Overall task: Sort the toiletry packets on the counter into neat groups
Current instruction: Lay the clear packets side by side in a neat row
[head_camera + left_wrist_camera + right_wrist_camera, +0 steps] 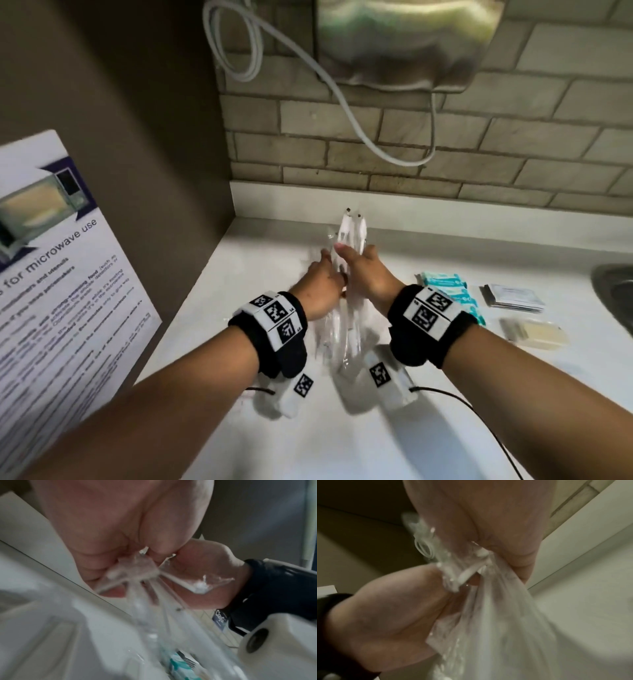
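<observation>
A bundle of long clear plastic packets (346, 308) with white items inside stands nearly upright over the white counter (267, 260), gathered between both hands. My left hand (323, 274) grips it from the left, and my right hand (358, 262) grips it from the right, thumb up. In the left wrist view the left hand (111, 534) bunches the crinkled clear packets (135, 568) against the right hand (205, 577). The right wrist view shows the right hand (496, 527) pinching the same clear packets (488, 615), with the left hand (385, 615) beside it.
To the right on the counter lie a row of teal packets (455, 291), a stack of grey flat packets (513, 296) and cream packets (532, 334). A sink rim (613, 294) sits far right. A microwave notice (58, 274) leans left; a grey cable (346, 99) hangs over the tiled wall.
</observation>
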Demonstrator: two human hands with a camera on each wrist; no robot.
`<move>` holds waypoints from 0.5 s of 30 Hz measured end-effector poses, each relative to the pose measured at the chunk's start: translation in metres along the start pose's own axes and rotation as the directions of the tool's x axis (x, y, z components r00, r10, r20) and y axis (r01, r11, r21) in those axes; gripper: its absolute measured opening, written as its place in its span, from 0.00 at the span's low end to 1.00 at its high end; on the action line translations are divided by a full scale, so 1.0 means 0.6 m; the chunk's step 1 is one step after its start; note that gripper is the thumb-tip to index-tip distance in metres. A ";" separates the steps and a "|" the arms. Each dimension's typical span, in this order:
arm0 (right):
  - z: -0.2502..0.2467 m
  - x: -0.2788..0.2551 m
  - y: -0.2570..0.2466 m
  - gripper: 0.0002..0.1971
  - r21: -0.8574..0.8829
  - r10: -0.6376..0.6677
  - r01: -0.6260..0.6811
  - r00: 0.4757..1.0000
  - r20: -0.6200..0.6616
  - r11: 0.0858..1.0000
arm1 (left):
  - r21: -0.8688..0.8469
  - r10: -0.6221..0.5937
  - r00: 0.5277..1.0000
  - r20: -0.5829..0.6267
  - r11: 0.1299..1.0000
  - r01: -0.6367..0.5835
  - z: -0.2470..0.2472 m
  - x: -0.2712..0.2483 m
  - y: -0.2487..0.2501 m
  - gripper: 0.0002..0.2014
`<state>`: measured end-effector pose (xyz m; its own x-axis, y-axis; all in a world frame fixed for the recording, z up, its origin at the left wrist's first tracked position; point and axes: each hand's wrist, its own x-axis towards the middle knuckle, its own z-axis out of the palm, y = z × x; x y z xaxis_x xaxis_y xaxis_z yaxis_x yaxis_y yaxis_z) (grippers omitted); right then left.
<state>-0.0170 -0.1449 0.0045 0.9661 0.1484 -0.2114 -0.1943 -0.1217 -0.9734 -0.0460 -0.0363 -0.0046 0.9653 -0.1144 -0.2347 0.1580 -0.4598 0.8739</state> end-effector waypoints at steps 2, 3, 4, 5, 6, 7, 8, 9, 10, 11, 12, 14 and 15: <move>-0.019 -0.016 0.006 0.22 0.015 -0.007 0.007 1.000 0.007 1.000 | 0.051 0.029 0.997 0.071 0.998 -0.033 0.023 0.005 0.001 0.35; -0.029 -0.022 0.010 0.22 0.021 -0.005 0.005 1.000 0.001 1.000 | 0.084 0.035 0.994 0.102 0.995 -0.044 0.030 -0.009 0.014 0.34; -0.041 -0.026 0.014 0.21 0.021 0.007 -0.007 1.000 -0.010 1.000 | 0.100 0.038 0.991 0.129 0.994 -0.051 0.037 -0.016 0.019 0.34; -0.052 -0.027 0.019 0.20 0.012 0.021 -0.021 0.999 -0.027 1.000 | 0.115 0.041 0.987 0.153 0.992 -0.059 0.042 -0.022 0.021 0.32; -0.064 -0.031 0.021 0.19 -0.017 0.029 -0.030 0.998 -0.047 0.999 | 0.118 0.043 0.984 0.173 0.991 -0.064 0.045 -0.028 0.021 0.30; -0.076 -0.034 0.023 0.18 -0.051 0.028 -0.032 0.997 -0.073 0.998 | 0.113 0.054 0.981 0.187 0.991 -0.076 0.047 -0.030 0.018 0.30; -0.089 -0.037 0.022 0.19 -0.095 0.020 -0.029 0.995 -0.101 0.995 | 0.092 0.070 0.978 0.194 0.992 -0.090 0.045 -0.035 0.016 0.34; -0.101 -0.041 0.023 0.19 -0.128 0.011 -0.028 0.992 -0.129 0.991 | 0.060 0.085 0.977 0.193 0.993 -0.099 0.045 -0.039 0.012 0.36; -0.111 -0.046 0.019 0.18 -0.149 0.000 -0.023 0.988 -0.153 0.989 | 0.011 0.082 0.980 0.179 0.996 -0.085 0.042 -0.042 0.009 0.33; -0.120 -0.048 0.018 0.15 -0.153 -0.016 -0.012 0.984 -0.179 0.988 | 0.016 0.071 0.985 0.156 0.997 -0.074 0.043 -0.042 0.005 0.29; -0.130 -0.052 0.016 0.13 -0.154 -0.026 -0.006 0.979 -0.203 0.988 | 0.109 0.064 0.988 0.139 0.991 -0.079 0.045 -0.044 -0.001 0.25; -0.145 -0.054 0.015 0.14 -0.164 -0.046 0.008 0.972 -0.232 0.987 | 0.510 0.049 0.976 0.211 0.846 -0.153 0.056 -0.044 -0.016 0.26; -0.150 -0.056 0.015 0.13 -0.169 -0.051 0.012 0.972 -0.231 0.986 | 0.659 0.038 0.959 0.279 0.719 -0.220 0.067 -0.045 -0.027 0.28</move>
<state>-0.0356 -0.2393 0.0109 0.9880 -0.0758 -0.1349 -0.1511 -0.2842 -0.9468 -0.0829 -0.0610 -0.0292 0.8742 -0.3731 -0.3109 -0.2362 -0.8860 0.3990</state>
